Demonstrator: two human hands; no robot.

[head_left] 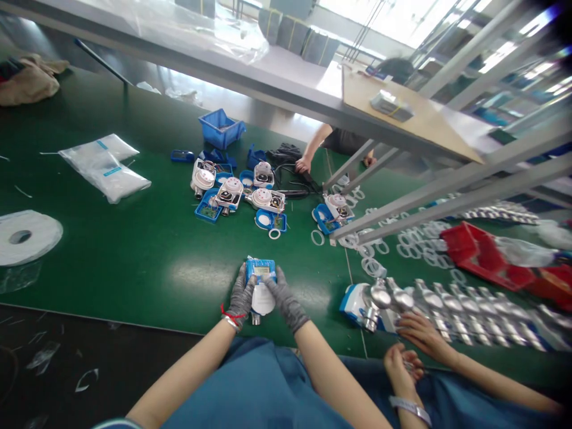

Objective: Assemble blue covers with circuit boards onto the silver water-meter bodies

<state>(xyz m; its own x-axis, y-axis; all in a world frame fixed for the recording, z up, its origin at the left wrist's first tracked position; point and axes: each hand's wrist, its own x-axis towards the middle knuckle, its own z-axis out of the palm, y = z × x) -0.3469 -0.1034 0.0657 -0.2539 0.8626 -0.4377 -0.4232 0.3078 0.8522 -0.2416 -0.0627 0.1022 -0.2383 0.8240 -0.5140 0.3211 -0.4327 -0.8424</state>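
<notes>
Near the front edge of the green table, a blue and white meter with a small display and a metal fitting at its lower end is held between my two hands. My left hand, in a grey glove with a red string at the wrist, wraps the meter's left side, thumb on its front. On the right side, my right hand, also gloved in grey, grips it with the thumb near the display. Beyond them lie several opened meters with blue covers and wires showing.
A blue bin stands at the back. White rings, a red crate and rows of metal-bodied meters lie right, near a co-worker's hands. Another person reaches in beyond the shelf frame. Left are plastic bags and a white roll.
</notes>
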